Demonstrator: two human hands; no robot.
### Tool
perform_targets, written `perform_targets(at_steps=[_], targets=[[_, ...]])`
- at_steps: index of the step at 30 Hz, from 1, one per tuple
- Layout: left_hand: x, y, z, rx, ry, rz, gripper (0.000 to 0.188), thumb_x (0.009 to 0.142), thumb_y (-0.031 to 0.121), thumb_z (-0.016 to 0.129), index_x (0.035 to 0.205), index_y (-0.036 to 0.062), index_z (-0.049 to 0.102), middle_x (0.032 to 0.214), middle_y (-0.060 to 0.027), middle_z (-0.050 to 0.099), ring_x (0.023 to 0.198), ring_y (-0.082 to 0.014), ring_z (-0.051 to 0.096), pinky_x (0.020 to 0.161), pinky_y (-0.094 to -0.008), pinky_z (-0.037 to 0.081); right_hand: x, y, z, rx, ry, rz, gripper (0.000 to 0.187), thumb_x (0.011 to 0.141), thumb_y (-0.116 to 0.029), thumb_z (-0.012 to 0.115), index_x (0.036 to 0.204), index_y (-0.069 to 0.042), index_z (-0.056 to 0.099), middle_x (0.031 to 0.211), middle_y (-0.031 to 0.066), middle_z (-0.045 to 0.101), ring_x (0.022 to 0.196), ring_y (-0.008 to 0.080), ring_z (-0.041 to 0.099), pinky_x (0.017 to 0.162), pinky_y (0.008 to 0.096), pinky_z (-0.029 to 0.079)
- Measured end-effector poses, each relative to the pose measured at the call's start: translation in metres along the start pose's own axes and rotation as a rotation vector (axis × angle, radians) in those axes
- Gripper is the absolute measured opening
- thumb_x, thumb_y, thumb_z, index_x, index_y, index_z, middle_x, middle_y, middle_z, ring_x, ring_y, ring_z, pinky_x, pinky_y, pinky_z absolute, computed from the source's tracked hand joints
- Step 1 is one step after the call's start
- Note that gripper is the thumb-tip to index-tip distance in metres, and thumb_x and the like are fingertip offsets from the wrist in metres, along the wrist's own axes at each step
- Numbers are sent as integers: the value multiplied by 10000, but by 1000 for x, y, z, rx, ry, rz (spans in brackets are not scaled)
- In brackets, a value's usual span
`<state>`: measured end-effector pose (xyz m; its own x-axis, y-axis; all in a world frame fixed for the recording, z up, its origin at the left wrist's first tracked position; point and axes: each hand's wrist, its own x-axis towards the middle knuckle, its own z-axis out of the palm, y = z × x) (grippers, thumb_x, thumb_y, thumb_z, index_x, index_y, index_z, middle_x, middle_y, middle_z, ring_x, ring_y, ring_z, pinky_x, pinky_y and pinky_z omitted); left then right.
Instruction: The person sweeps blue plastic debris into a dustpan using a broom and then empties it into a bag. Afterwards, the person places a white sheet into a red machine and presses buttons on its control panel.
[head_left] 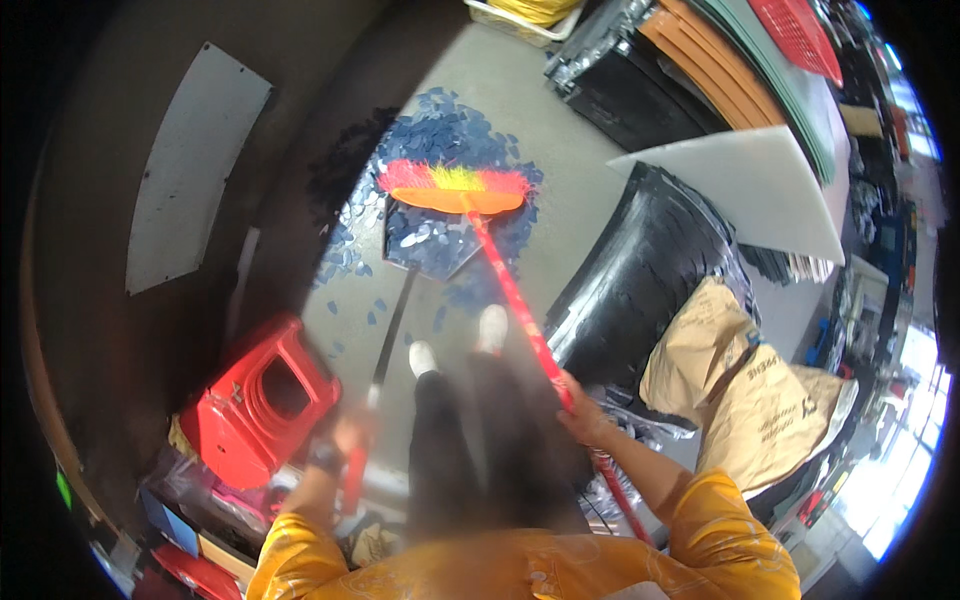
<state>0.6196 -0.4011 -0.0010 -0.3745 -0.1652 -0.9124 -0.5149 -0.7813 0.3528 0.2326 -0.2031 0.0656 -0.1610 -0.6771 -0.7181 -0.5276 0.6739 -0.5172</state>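
Two brown paper sacks [745,385] lay slumped at the right, one over the other, crumpled, with dark print on their faces, just beside a black plastic-wrapped bundle [640,275]. Another black-wrapped package [640,85] stood at the top, against stacked orange and green sheets. A grey rectangular plate [190,165] hung on the dark wall at the left, its face blank.

Red-handled broom [470,195] slanting up frame centre, orange head with red-yellow bristles resting at dustpan [428,240] rim. Dark dustpan lying mid-frame, holding blue scraps [440,130], long handle running lower left.
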Motion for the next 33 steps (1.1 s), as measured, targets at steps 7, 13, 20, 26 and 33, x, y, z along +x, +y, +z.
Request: perform_targets(at_steps=[7, 13, 20, 26, 33], targets=[[27, -56, 17, -227, 40, -69, 93, 809, 151, 523, 800, 64, 490, 566, -1, 447, 420, -108, 431, 380, -254, 380, 46, 11, -18, -337, 358, 178, 671, 747, -185, 605, 1330, -109, 281, 1083, 205, 491, 1005, 378, 454, 886, 427, 379], [-65, 74, 108, -695, -227, -170, 80, 854, 113, 498, 802, 69, 455, 650, -7, 462, 531, -93, 464, 456, -226, 413, 26, -93, 53, -84, 155, 46, 746, 708, -117, 623, 1353, -93, 250, 1234, 228, 398, 1190, 356, 361, 1009, 375, 305], [-266, 151, 229, -897, -564, 25, 57, 883, 166, 494, 856, 115, 490, 780, 9, 506, 697, -107, 522, 630, -235, 450, -66, -197, 69, 1402, 513, -600, 617, 760, -75, 578, 1319, -90, 318, 1061, 123, 518, 958, 229, 519, 893, 365, 405], [-386, 160, 289, -589, -840, -85, 459, 863, 454, 497, 1121, 84, 413, 803, 14, 506, 741, -95, 529, 667, -235, 440, -115, -206, -2, 717, 1044, -789, 185, 752, -71, 662, 637, 10, 542, 633, 83, 553, 642, 170, 558, 592, 288, 438], [-414, 166, 289, 520, -1621, -31, 542, 873, 211, 534, 1318, 15, 294, 1094, -84, 498, 1023, -168, 490, 896, -350, 401, -283, -162, -34, 1088, 1274, -536, 265, 864, -213, 523, 674, -29, 551, 651, 38, 579, 565, 92, 482, 564, 240, 410]])
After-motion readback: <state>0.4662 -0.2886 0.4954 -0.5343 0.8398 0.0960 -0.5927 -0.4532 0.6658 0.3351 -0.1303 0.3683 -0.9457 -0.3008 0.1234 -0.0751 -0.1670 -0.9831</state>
